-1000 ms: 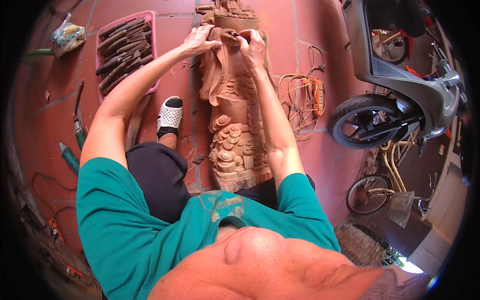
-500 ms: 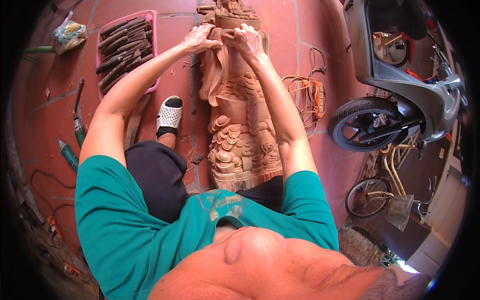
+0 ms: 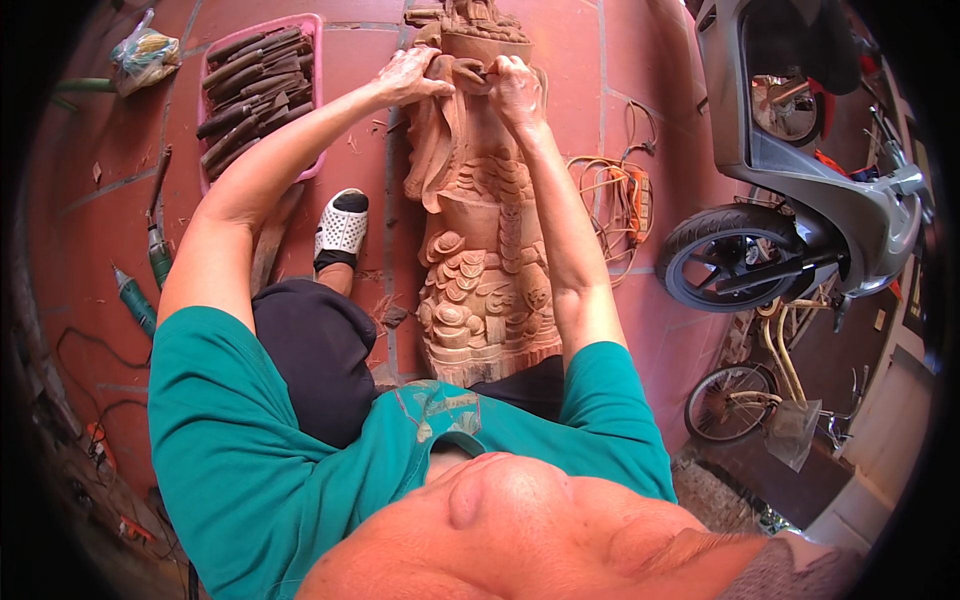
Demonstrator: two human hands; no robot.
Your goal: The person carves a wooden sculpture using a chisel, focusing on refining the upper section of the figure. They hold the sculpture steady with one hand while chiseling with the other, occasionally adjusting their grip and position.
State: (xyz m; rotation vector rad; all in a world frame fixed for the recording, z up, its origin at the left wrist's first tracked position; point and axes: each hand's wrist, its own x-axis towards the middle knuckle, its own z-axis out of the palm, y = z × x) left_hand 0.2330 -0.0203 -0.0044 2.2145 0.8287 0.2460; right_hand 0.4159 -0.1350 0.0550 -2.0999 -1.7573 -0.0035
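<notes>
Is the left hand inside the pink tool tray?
No, the left hand is on the carved wooden figure, with the pink tool tray apart, farther left.

1. Carving: light reddish-brown, patterned with rounded, overlapping discs.
2. Tray: pink; the tools in it: dark brown.
3. Floor: red tiles, grey joint lines.
4. Shirt: teal green.
5. Shoe: white, dotted with dark holes.
6. Power strip: orange.
7. Scooter: grey and black.
</notes>
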